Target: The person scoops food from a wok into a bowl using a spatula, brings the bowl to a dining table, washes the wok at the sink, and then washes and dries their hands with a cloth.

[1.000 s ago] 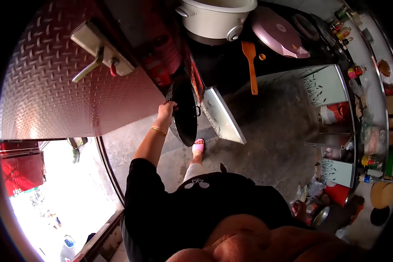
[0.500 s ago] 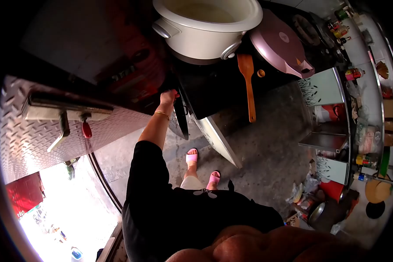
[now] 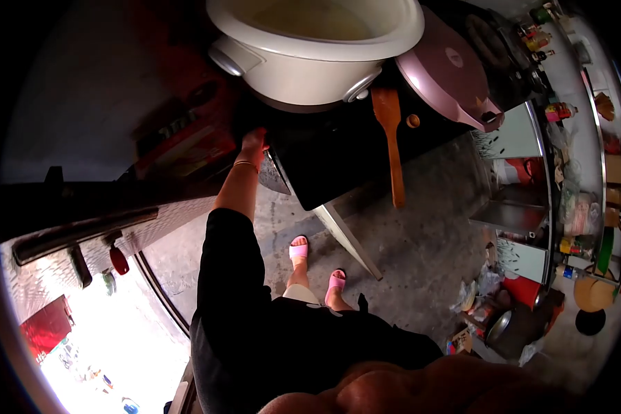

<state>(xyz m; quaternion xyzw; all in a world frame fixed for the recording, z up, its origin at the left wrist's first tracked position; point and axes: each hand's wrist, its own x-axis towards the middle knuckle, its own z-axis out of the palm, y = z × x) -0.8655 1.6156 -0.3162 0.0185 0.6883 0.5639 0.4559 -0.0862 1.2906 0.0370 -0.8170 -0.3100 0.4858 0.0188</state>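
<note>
My left hand [image 3: 254,141] reaches forward to the dark left edge of the black countertop [image 3: 324,159]. Its fingers look curled, but their tips are lost in shadow, and what they hold cannot be made out. Just below the hand shows a grey, curved, flat surface [image 3: 274,178], partly hidden by the counter edge. Close by on the counter stands a large cream electric cooker [image 3: 297,72], lidless, with pale contents. Right of it lie a wooden spatula [image 3: 388,114], its handle jutting past the edge, and a pink lid [image 3: 445,65]. My right hand is out of view.
A pale cabinet door [image 3: 348,241] stands out below the counter, near my feet in pink slippers [image 3: 298,250]. To the right are shelves with bottles [image 3: 561,112], and bags and a pot lid [image 3: 499,326] on the floor. A bright doorway [image 3: 124,345] lies left.
My left hand has moved forward and slightly left. The long dark shape beside it earlier no longer shows. The view has shifted, so the cooker appears larger and nearer.
</note>
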